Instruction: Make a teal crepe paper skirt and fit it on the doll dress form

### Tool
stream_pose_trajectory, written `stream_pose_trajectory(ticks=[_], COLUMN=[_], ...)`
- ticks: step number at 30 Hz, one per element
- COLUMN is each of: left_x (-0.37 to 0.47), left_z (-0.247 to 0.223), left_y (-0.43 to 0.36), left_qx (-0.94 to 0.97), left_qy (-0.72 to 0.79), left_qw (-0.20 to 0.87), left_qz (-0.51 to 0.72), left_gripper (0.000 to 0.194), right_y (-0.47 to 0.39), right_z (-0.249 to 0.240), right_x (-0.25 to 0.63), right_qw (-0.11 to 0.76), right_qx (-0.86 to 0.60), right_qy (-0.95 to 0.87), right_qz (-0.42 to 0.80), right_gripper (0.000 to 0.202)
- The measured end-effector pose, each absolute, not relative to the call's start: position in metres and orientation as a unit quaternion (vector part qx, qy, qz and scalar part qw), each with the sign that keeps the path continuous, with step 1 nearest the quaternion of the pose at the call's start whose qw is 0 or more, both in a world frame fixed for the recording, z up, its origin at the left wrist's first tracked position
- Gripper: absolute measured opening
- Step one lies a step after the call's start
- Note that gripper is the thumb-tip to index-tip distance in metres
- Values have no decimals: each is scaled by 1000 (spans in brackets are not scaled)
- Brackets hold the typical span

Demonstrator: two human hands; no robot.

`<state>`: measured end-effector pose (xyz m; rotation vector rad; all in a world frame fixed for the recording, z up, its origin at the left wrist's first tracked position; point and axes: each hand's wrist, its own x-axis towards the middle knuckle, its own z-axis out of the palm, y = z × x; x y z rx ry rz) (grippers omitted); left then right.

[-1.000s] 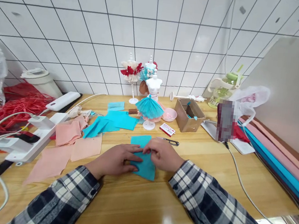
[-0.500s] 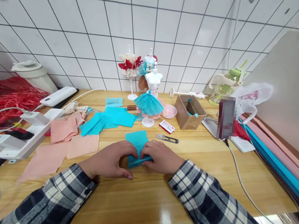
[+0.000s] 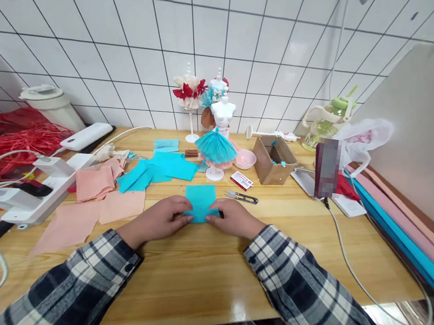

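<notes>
A small blue crepe paper piece (image 3: 200,197) lies on the wooden table between my hands, its near edge folded over. My left hand (image 3: 162,220) pinches the left end of that fold between thumb and fingers. At the right end, my right hand (image 3: 235,218) holds the same fold with thumb and fingertips. Just beyond are black thread snips (image 3: 241,197) and a small red and white box (image 3: 241,181). Behind them stands a white mini dress form (image 3: 223,111) wearing a blue pleated skirt (image 3: 216,146).
More blue sheets (image 3: 172,166) and pink sheets (image 3: 93,185) lie at the left, near a white power strip (image 3: 55,187). A cardboard box (image 3: 274,161), pink bowl (image 3: 245,159) and propped phone (image 3: 327,168) stand at the back. A cable (image 3: 343,257) crosses the right side.
The blue piece now lies straighter and flatter between my hands. My left hand has closed onto its left end, and both hands sit slightly farther from me.
</notes>
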<state>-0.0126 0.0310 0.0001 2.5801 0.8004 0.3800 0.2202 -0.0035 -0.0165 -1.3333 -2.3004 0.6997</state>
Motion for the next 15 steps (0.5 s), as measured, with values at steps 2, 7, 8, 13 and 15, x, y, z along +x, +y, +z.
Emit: stream_pose_trajectory(ticks=[2, 7, 8, 13, 15], left_x=[-15, -21, -21, -18, -15], left_z=[-3, -3, -1, 10, 10], left_y=[33, 37, 36, 28, 27], left_qx=[919, 907, 910, 963, 973], left_qy=[320, 359, 350, 221, 205], left_qw=[184, 146, 128, 46, 34], left_qz=[141, 166, 180, 146, 98], left_gripper=[27, 26, 25, 19, 23], right_y=[-3, -3, -3, -2, -1], right_z=[-16, -16, -17, -19, -19], right_x=[218, 210, 209, 205, 204], right_qw=[193, 186, 184, 150, 142], right_qx=[-497, -563, -572, -587, -593], right_qy=[-805, -776, -771, -773, -771], right_qz=[259, 217, 211, 187, 182], right_gripper=[23, 31, 31, 29, 28])
